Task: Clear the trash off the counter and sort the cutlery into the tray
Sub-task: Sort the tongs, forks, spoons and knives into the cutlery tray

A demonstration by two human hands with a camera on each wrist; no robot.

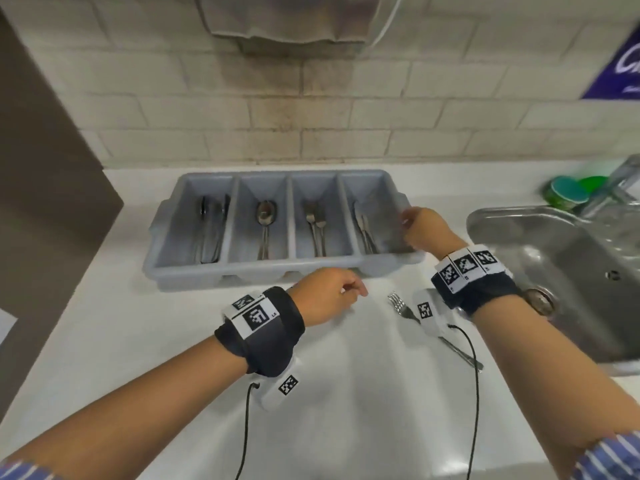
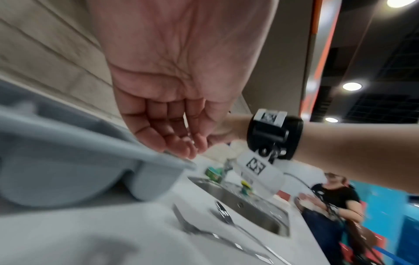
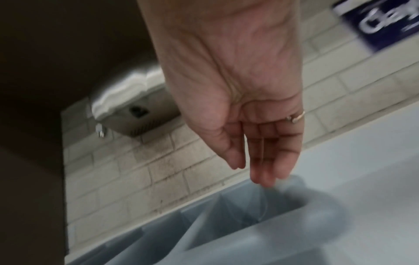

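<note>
Tray (image 1: 194, 268): a grey tray with four compartments is placed on the white desk (image 1: 104, 341), against the brick wall; cutlery is seen in each compartment, knives (image 1: 363, 226) in the one nearest the sink.
Fork (image 1: 401, 304): it is laid on the desk in front of the tray, toward the sink (image 1: 554, 258); part of its handle is hidden by the right wrist band.
Left hand (image 1: 325, 296): it is held just in front of the tray's near wall; the fingers are loosely curled and nothing is grasped.
Right hand (image 1: 424, 228): it is held at the tray's sink-side end; the fingers are relaxed and nothing is held.
</note>
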